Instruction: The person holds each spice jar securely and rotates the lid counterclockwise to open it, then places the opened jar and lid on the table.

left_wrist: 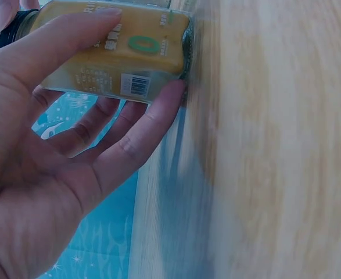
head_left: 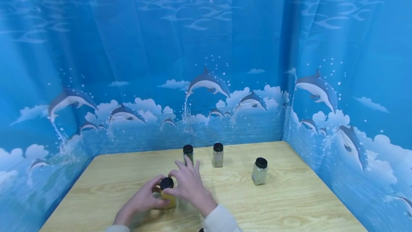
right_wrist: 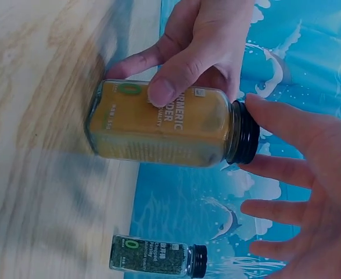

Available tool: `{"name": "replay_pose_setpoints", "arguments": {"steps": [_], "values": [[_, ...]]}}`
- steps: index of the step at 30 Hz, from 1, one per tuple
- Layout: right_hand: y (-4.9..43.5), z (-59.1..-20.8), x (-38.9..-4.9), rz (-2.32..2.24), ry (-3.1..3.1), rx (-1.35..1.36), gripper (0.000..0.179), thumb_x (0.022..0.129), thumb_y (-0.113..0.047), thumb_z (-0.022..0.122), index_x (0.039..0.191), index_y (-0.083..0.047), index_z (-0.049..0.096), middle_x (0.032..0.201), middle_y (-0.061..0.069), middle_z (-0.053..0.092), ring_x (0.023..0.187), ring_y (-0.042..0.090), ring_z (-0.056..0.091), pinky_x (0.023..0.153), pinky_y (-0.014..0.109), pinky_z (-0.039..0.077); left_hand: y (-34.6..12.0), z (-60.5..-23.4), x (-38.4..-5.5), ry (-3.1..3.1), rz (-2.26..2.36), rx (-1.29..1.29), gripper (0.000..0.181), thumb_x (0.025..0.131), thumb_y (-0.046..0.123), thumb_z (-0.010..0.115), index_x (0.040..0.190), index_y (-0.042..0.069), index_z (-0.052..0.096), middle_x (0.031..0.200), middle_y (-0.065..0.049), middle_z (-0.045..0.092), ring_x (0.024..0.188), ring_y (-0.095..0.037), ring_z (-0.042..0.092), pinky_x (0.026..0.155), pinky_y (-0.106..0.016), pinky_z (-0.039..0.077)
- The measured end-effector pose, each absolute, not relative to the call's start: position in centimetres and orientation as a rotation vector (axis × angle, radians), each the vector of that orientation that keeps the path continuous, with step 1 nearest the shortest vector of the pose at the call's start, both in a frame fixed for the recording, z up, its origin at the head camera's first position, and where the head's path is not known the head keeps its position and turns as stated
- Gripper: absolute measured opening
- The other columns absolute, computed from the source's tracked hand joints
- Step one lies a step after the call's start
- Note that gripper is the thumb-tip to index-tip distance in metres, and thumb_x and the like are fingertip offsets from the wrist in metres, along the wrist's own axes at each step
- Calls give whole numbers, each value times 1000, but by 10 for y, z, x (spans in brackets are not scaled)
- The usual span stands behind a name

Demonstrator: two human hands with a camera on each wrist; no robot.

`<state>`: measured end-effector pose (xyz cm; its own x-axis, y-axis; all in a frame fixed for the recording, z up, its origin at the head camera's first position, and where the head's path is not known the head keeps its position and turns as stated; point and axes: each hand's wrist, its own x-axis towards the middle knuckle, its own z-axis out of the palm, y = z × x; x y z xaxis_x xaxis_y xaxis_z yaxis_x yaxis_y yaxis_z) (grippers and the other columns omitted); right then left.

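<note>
A square glass jar of turmeric powder [right_wrist: 187,131], yellow with white lettering, stands on the wooden table. My left hand [head_left: 143,199] grips its body, thumb on one side and fingertips on the other, as the left wrist view also shows. On top, the black lid [head_left: 166,183] is pinched between the thumb and index finger of my right hand [head_left: 190,185]; the other fingers spread away from it. In the right wrist view the lid sits on the jar's neck. A jar of chopped parsley [right_wrist: 150,254] stands beyond, partly hidden by my right fingers in the head view.
Farther back stands a black-lidded jar with pale contents [head_left: 218,157]. Another pale jar [head_left: 259,173] is to the right. A dark round edge [head_left: 201,230] peeks out by my right sleeve. Blue dolphin curtains [head_left: 206,46] border the table [head_left: 289,203].
</note>
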<state>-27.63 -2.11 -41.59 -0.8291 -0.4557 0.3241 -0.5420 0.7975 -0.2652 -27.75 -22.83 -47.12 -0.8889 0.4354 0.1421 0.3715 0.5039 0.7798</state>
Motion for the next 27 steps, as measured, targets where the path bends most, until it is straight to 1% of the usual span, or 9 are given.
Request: {"name": "replay_pose_setpoints", "arguments": {"steps": [5, 11, 14, 23, 27], "values": [[-24, -413, -274, 441, -2755, 763, 40, 79, -57, 83, 107, -28, 78, 154, 10, 55, 152, 47, 34, 113, 83, 25, -229, -471, -278, 2630, 1376, 752, 61, 81, 22, 86, 134, 12, 57, 134, -16, 64, 116, -34, 63, 96, -59, 55], [-26, -405, -270, 327, -2800, 748, 41, 79, -58, 82, 109, -31, 77, 153, 7, 55, 152, 45, 35, 114, 81, 26, -229, -471, -278, 2628, 1376, 731, 64, 81, 22, 86, 136, 10, 56, 133, -16, 64, 115, -33, 64, 96, -58, 56], [-27, -404, -269, 310, -2805, 749, 42, 79, -60, 81, 110, -31, 77, 154, 8, 55, 153, 45, 33, 115, 82, 25, -229, -471, -278, 2628, 1369, 728, 65, 81, 23, 86, 137, 10, 56, 134, -17, 64, 116, -34, 64, 96, -58, 56], [-30, -409, -273, 299, -2770, 739, 41, 82, -63, 77, 107, -31, 78, 154, 7, 55, 153, 44, 32, 115, 81, 26, -230, -471, -279, 2579, 1404, 711, 62, 83, 23, 85, 136, 10, 56, 133, -18, 63, 118, -37, 63, 97, -56, 56], [-31, -410, -273, 292, -2763, 751, 40, 83, -61, 77, 107, -30, 78, 154, 7, 54, 152, 44, 34, 115, 80, 28, -232, -472, -280, 2547, 1413, 654, 63, 84, 23, 85, 139, 12, 56, 136, -17, 61, 121, -36, 62, 98, -51, 56]]}}
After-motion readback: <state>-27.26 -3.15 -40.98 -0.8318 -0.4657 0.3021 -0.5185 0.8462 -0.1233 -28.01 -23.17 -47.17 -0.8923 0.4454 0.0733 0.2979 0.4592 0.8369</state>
